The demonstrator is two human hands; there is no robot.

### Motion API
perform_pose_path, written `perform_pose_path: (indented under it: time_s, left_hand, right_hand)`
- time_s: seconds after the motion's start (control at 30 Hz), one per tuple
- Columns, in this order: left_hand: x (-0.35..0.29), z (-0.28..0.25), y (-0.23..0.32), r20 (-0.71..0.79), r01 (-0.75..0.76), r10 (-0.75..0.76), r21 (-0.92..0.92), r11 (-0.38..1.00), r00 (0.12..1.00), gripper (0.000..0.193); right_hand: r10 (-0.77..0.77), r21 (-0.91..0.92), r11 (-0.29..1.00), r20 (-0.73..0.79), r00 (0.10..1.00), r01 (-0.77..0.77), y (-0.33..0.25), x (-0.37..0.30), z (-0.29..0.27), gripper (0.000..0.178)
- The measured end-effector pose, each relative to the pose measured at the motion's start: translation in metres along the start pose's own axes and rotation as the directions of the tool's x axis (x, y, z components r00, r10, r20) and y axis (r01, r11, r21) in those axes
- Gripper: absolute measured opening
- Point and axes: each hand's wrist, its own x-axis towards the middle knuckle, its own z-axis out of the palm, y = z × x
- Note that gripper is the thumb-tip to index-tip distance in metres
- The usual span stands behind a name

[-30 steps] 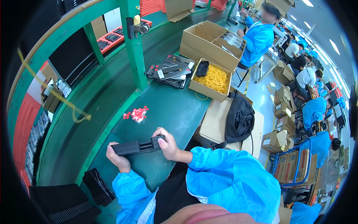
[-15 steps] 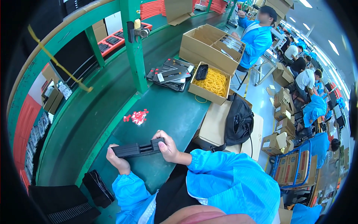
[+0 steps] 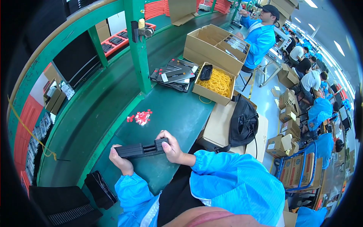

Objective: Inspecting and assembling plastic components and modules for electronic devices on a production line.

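Note:
Both my hands hold a long, flat stack of black plastic parts above the green workbench. Its facing edge is layered, and a notch shows towards its right end. My left hand is wrapped round the left end, thumb on top. The right end is pinched by my right hand, fingers behind and thumb in front. Whether the layers are joined cannot be made out. Beyond my hands, a small heap of red and white tabs lies on the bench.
Dark flat panels lie piled near a box of yellow rubber bands. A large carton stands behind it. Black parts lie lower left. A green post rises beside the belt. A backpack rests on cartons; a co-worker sits beyond.
My hands and the black stack keep nearly the same place and grip. The yellow strap hanging at the left has swung down and to the left.

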Motion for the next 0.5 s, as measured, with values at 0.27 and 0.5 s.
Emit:
perform_pose_path:
  time_s: [0.27,0.5]
  left_hand:
    - [-0.001,-0.002,-0.008,0.039,-0.039,0.043,-0.084,0.996,0.998,0.057]
    - [0.001,-0.003,-0.011,0.099,-0.082,0.109,-0.246,0.966,0.989,0.057]
  right_hand:
    - [-0.04,-0.027,0.999,-0.024,0.999,0.04,-0.001,-0.014,0.006,0.053]
    - [-0.165,-0.066,0.984,-0.034,0.986,0.163,-0.008,-0.019,0.007,0.044]
